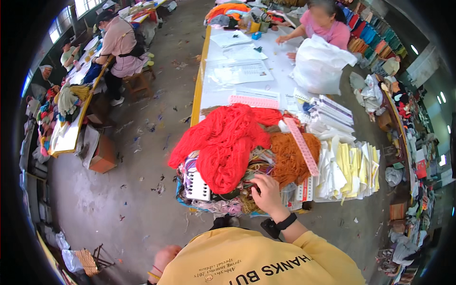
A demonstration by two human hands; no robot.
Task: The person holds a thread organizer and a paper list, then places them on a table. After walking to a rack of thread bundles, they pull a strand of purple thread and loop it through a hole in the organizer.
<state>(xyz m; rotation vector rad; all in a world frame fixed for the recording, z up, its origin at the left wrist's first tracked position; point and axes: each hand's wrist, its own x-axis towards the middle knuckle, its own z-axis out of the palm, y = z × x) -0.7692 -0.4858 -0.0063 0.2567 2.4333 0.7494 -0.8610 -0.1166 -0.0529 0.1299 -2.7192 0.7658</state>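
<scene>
While the right hand (268,195) rests at the near edge of the bench (198,95), its fingers (259,179) are loosely curled; whether they pinch a strand cannot be told. Just left of them and ahead lies a heap of red yarn (228,137), its lowest lobe stretching lengthwise back toward the person. Ahead and to the right sits brown yarn (289,159), a long pink strip (302,147) slanting across it. Low beside the body, the blurred left hand (167,256) is farther from both; its grip is unclear.
</scene>
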